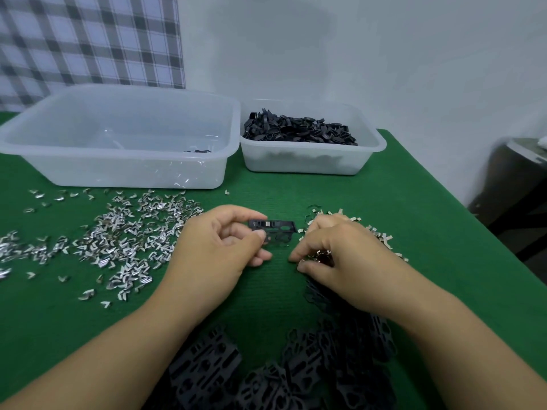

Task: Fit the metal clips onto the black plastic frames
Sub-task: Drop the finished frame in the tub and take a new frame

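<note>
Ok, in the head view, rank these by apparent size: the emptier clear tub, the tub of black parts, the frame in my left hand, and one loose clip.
Largest first:
Emptier clear tub
Tub of black parts
Black frame in the left hand
Loose metal clip, clearly smallest though farther away

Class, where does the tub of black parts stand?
In the head view, the tub stands at the back, right of centre, beside the larger tub to its left.

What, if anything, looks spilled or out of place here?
Metal clips lie strewn over the green mat left of the left hand, with one stray beside the large clear tub. It looks like working stock, not an accident. Nothing appears damaged.
</note>
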`<state>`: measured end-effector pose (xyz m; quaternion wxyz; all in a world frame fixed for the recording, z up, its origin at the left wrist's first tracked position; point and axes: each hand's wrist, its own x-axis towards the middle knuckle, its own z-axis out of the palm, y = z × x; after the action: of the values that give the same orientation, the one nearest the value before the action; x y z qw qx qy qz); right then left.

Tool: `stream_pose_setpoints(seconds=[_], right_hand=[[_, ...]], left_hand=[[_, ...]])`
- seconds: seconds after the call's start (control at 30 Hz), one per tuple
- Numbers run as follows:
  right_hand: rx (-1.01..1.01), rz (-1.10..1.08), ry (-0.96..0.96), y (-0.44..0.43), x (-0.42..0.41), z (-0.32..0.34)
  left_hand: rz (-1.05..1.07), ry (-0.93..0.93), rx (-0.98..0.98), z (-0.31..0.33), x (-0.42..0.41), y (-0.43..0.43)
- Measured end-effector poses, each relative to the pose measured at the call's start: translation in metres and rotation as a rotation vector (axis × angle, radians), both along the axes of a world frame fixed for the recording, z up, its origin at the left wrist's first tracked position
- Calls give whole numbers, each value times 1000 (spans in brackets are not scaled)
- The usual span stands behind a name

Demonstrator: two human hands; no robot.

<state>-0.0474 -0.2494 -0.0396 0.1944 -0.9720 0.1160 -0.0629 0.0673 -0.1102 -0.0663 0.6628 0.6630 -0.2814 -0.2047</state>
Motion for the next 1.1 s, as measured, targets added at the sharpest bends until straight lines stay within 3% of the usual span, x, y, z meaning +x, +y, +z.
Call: stream_pose_setpoints(seconds=[0.27, 0.47, 0.57, 0.83, 1.1], right_hand=[[-34, 56, 6, 3, 3, -3], [145, -117, -309, 6, 4, -1], [111, -128, -267, 5, 4, -2], [-90, -76, -82, 3, 6, -7], [-68, -79, -42, 1, 4, -9]], left_hand=[[20, -58, 24, -4, 2, 1], [-10, -337, 199, -7, 1, 2], [-4, -406, 241, -6, 0, 2], [95, -279, 196, -7, 0, 0], [88, -283, 196, -6, 0, 0]])
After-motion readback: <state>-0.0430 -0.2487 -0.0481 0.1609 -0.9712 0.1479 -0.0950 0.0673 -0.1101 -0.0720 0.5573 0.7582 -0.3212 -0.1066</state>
